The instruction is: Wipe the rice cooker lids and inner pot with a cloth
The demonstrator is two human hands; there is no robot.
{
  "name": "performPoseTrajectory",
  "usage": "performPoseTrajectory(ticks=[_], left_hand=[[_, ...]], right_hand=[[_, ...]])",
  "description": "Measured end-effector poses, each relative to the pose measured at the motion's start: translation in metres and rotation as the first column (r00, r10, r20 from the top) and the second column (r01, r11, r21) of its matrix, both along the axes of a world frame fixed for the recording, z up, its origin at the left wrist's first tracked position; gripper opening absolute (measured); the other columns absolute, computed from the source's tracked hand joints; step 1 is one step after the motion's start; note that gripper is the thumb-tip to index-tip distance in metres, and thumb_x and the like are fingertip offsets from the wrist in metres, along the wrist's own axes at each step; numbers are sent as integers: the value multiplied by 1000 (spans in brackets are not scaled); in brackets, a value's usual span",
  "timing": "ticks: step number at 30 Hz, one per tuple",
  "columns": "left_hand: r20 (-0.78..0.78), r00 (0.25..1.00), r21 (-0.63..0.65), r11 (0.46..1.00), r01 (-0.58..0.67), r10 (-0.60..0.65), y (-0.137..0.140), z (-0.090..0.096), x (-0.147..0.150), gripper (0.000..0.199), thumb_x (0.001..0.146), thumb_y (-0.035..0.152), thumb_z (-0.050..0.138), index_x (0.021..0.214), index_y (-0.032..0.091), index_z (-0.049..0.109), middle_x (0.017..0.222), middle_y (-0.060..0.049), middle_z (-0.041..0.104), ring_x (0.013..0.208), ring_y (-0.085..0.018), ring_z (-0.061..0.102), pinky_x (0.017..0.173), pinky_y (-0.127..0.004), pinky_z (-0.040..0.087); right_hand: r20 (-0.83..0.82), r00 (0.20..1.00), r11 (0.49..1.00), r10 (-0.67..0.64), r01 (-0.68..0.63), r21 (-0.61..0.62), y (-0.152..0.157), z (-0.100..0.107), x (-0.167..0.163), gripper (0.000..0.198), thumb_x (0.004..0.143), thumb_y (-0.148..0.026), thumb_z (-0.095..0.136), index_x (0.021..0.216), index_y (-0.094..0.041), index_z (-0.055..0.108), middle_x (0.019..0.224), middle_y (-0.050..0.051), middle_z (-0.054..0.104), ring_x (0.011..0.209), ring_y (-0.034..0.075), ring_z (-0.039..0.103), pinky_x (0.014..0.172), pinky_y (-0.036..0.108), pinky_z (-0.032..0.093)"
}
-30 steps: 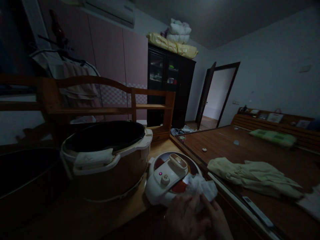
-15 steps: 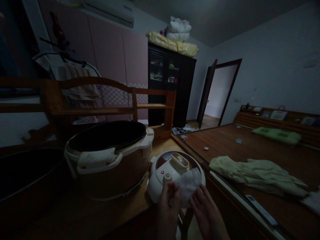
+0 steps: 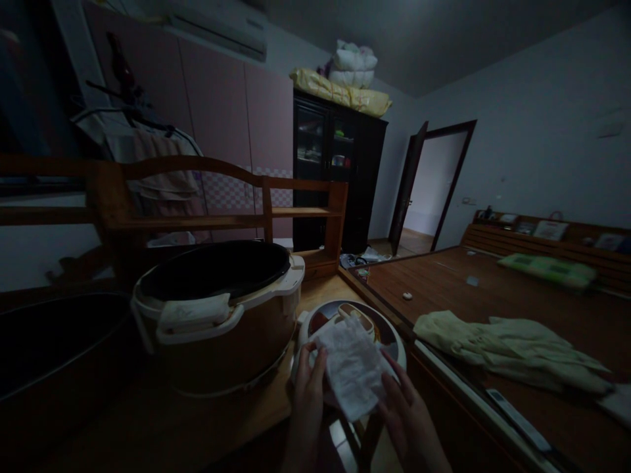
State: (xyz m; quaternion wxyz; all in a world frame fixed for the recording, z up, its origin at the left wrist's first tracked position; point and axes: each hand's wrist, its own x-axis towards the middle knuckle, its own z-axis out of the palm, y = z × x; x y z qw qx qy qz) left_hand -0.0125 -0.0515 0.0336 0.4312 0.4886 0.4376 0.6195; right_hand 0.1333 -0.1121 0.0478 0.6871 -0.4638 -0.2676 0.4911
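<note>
Between my two hands a white tissue [image 3: 353, 368] is spread out, slightly creased. My left hand [image 3: 308, 387] pinches its left edge, fingers closed on it. On the opposite side my right hand [image 3: 407, 407] grips the right edge. Behind and under the tissue sits a round white cooker lid [image 3: 308, 328] with a dark top and a raised handle, partly covered by the tissue and hands. To the left stands the uncovered electric cooker [image 3: 227, 341], its white rim and front handle showing and its inside dark.
A large dark pot [image 3: 64, 348] stands at the far left of the wooden table [image 3: 246, 427]. On the brown surface to the right lie a pale green garment [image 3: 503, 345], a long narrow device [image 3: 518, 420] and a green cushion [image 3: 547, 270]. A wooden shelf [image 3: 305, 211] borders the table's back.
The tissue, bunched before, now spreads wide and covers more of the lid. My left hand has moved left, away from the right one.
</note>
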Motion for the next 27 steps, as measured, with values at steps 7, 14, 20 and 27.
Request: performPoseTrajectory(ticks=[7, 14, 20, 27], left_hand=[[158, 987, -111, 993, 39, -21, -4, 27, -6, 37, 83, 51, 59, 100, 19, 56, 85, -5, 71, 77, -20, 69, 67, -28, 53], [-272, 949, 255, 963, -87, 158, -30, 29, 8, 22, 94, 34, 47, 106, 22, 61, 107, -9, 72, 92, -21, 71, 78, -31, 56], [-547, 752, 773, 565, 287, 367, -43, -2, 42, 19, 93, 17, 48, 104, 21, 63, 126, -12, 65, 129, -25, 50, 94, -37, 53], [-610, 642, 770, 535, 346, 463, -36, -22, 32, 24, 89, 14, 54, 109, 23, 63, 137, -10, 56, 135, -28, 42, 97, -43, 52]], right_hand=[[173, 985, 999, -23, 16, 41, 8, -3, 1, 54, 61, -42, 84, 106, -16, 69, 84, 5, 72, 80, 24, 67, 68, 30, 52], [262, 937, 973, -231, 219, 73, 0, 0, 2, 59, 62, -49, 81, 112, -21, 66, 97, 5, 71, 88, 24, 66, 74, 30, 53], [-10, 1000, 998, -9, 9, 69, -16, -14, 15, 55, 60, -58, 77, 105, -27, 71, 102, 8, 72, 111, 34, 60, 87, 42, 52], [-162, 984, 996, 77, -84, -38, -13, 6, 19, 52, 61, -50, 80, 102, -19, 72, 106, 12, 72, 111, 34, 60, 91, 45, 50]])
